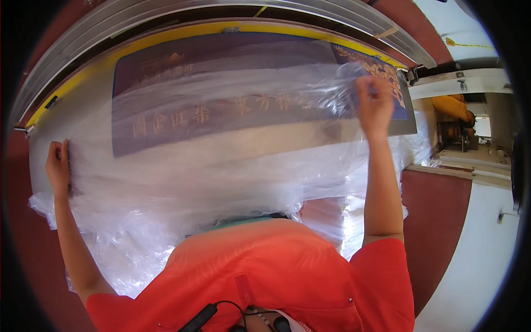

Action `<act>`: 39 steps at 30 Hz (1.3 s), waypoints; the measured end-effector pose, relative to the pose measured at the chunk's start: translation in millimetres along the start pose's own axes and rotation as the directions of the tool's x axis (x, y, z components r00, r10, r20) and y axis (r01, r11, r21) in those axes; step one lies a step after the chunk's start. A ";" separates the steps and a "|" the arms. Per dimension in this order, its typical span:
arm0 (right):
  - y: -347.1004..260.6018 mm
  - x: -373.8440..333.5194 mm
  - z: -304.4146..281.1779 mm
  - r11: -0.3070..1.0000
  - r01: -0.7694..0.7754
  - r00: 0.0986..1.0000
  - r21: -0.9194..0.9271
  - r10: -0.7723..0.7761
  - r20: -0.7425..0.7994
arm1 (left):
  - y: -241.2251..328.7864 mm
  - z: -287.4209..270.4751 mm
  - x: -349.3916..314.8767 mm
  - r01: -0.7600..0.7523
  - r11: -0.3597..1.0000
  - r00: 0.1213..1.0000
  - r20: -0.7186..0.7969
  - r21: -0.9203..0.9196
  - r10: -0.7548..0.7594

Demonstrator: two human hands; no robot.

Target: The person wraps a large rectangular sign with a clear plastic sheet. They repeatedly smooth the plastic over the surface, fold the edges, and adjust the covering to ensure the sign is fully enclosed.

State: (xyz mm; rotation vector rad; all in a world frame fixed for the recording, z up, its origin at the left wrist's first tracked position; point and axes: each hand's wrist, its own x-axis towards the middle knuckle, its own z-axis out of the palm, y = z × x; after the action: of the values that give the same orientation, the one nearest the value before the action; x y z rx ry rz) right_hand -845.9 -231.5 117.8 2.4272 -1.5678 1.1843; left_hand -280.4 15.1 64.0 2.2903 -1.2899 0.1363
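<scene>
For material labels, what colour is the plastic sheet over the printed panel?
The plastic sheet is clear with a whitish haze; head view shows it best.

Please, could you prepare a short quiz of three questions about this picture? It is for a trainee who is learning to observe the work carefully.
1. True or false: the printed panel is completely uncovered.
2. Which colour is the long strip along the panel's far side?
A) green
B) yellow
C) white
3. Which of the person's hands clearly grips a gathered part of the clear film?

Key:
1. False; the clear film is over much of the panel.
2. B, yellow.
3. The right hand, near the panel's right end.
</scene>
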 end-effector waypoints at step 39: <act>1.9 51.8 92.2 0.887 -0.122 0.929 -0.445 0.260 0.264 | -34.6 -42.4 -31.5 0.341 0.771 0.940 0.221 -0.538 -0.261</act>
State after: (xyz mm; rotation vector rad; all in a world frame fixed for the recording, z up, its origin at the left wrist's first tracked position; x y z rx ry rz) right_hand -783.1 -309.0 82.4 2.2832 -1.9449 0.3985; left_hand -262.5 74.1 77.6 1.9522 -0.8404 -0.4698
